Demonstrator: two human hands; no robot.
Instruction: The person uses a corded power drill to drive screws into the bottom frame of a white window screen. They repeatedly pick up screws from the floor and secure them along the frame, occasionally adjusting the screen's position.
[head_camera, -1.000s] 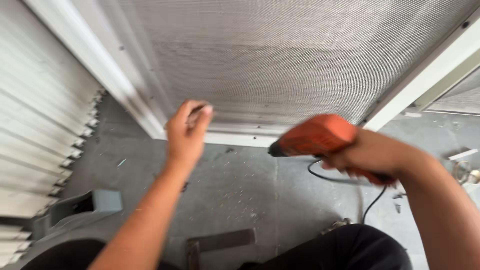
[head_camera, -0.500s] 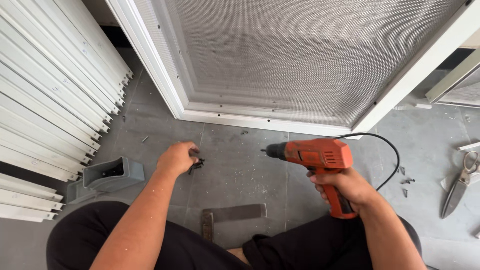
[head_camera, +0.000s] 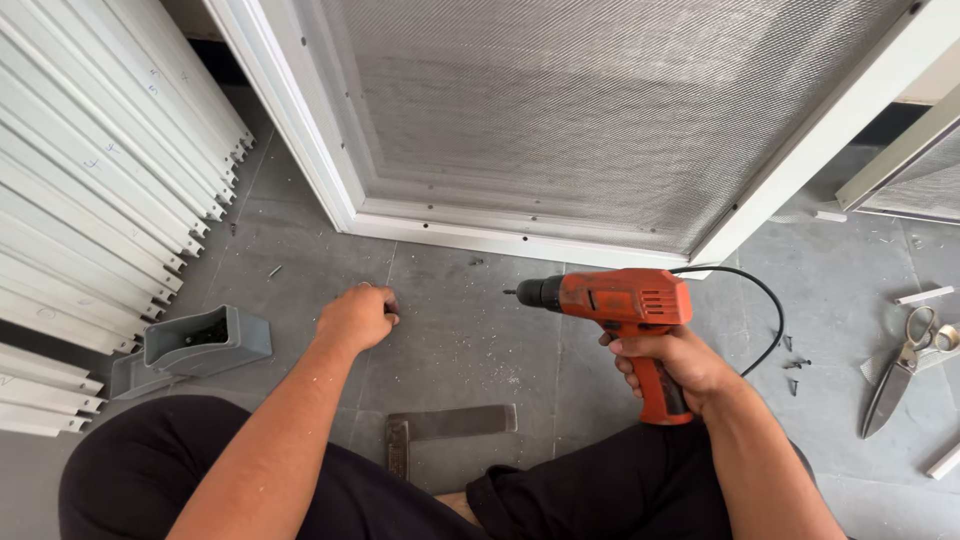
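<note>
Head view: right hand clamped round the grip of an orange corded electric drill, bit aimed left, held above grey slate floor. Left hand curled into a loose fist on the floor; contents can't be told. White-framed mesh screen panel leans just beyond.

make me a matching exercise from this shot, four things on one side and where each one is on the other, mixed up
Things:
1. orange drill
2. grey box
3. scissors
4. metal square

Places:
A. floor at far right
B. floor between the knees
C. in the right hand
D. floor beside the white slats

Pairs: 1-C, 2-D, 3-A, 4-B
</note>
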